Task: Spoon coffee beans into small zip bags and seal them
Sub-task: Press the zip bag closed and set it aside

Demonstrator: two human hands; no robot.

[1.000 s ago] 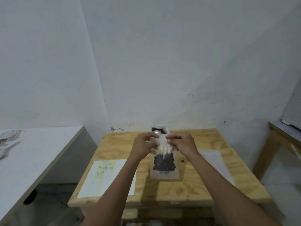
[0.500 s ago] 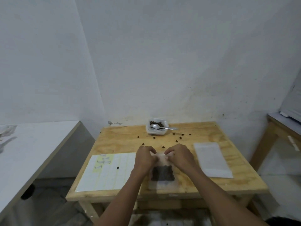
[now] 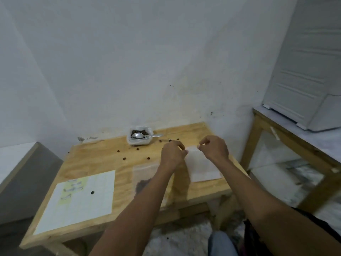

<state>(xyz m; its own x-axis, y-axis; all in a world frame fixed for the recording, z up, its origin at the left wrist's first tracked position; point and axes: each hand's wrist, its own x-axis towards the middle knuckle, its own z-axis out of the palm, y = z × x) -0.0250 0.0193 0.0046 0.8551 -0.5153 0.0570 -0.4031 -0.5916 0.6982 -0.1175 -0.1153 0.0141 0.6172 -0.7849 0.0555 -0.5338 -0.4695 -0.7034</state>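
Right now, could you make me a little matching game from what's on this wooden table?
Things:
1. spoon
2. filled zip bag
3. gridded paper sheet
4. empty zip bags

Places:
A. near left part of the table
B. lying flat under the left forearm
C. resting in the tub of beans
D. under both hands, on the right

Pairs: 1-C, 2-B, 3-A, 4-D
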